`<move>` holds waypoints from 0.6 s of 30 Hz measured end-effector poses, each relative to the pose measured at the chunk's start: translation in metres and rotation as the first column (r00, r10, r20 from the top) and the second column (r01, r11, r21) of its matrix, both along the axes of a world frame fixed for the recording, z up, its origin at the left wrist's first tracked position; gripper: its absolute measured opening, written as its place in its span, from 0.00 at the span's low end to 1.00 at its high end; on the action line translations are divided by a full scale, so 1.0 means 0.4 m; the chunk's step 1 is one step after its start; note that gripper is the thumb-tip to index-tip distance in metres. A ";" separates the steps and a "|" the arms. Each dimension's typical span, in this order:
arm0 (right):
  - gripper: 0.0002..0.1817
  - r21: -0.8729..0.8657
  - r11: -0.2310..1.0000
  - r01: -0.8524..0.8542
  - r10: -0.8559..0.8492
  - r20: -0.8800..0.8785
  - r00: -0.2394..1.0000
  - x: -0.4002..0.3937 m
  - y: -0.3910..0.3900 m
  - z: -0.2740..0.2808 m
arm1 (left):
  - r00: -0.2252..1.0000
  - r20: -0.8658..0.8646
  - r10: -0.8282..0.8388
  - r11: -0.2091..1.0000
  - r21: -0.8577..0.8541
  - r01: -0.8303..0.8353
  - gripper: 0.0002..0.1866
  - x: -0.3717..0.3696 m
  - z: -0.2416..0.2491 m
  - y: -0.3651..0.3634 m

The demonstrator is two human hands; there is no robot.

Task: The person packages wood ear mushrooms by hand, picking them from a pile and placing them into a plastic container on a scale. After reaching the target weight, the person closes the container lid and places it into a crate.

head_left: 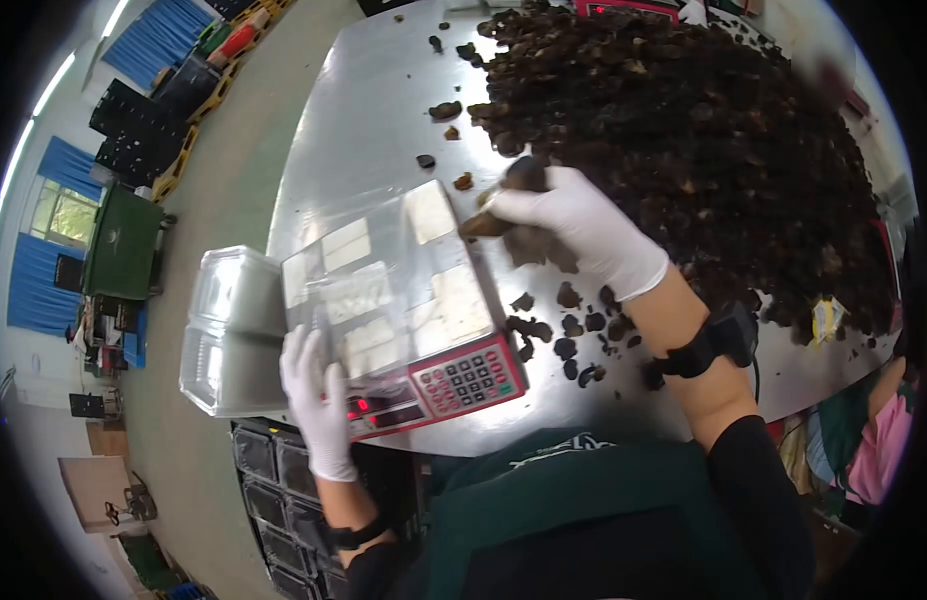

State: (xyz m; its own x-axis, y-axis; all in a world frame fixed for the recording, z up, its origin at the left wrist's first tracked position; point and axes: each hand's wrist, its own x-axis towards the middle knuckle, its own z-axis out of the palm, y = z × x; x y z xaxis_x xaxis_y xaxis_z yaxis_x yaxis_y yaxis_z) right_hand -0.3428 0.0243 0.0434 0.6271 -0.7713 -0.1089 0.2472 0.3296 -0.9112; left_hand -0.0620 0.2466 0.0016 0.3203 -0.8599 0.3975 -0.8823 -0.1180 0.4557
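Note:
My right hand, in a white glove, is closed around several brown pieces that look like dried mushrooms, at the right edge of the scale. My left hand, also gloved, rests at the scale's front left corner, fingers apart and holding nothing visible. The red digital scale has a keypad, a lit display partly hidden by my left hand, and clear film over its top with pale patches beneath. To its left, clear plastic boxes sit at the table edge.
A big heap of dark dried mushrooms covers the right of the metal table. Loose pieces lie near the scale. A yellow-white packet lies by the heap. Stacked clear-lidded containers stand below the left edge. A person in pink is at right.

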 end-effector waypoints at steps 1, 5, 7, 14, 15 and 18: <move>0.13 -0.103 0.987 -0.122 0.114 -0.082 0.990 0.045 0.018 0.023 | 1.000 0.003 0.029 0.999 -0.023 -0.029 0.24 -0.015 -0.017 0.002; 0.14 -0.719 0.678 -0.155 -0.007 -0.217 0.976 0.276 0.103 -0.030 | 0.990 -0.144 0.000 0.982 -0.187 -0.027 0.26 -0.075 -0.073 -0.016; 0.12 -0.780 0.442 -0.442 -0.144 -0.549 0.824 0.341 0.155 -0.028 | 0.992 -0.122 0.032 0.979 -0.195 -0.055 0.28 -0.121 -0.047 -0.024; 0.13 -0.977 0.173 -0.125 -0.308 -0.174 0.935 0.229 0.141 -0.107 | 0.999 0.038 0.012 0.991 -0.131 -0.007 0.30 -0.152 -0.083 -0.038; 0.14 -0.971 0.181 0.160 -0.307 0.098 0.947 0.168 0.125 -0.110 | 1.000 -0.023 0.005 0.995 -0.098 -0.007 0.31 -0.152 -0.079 -0.035; 0.22 -0.950 0.264 0.169 -0.727 -0.080 0.682 -0.188 0.047 -0.145 | 1.000 0.013 0.003 0.999 -0.047 -0.002 0.31 -0.178 -0.042 -0.036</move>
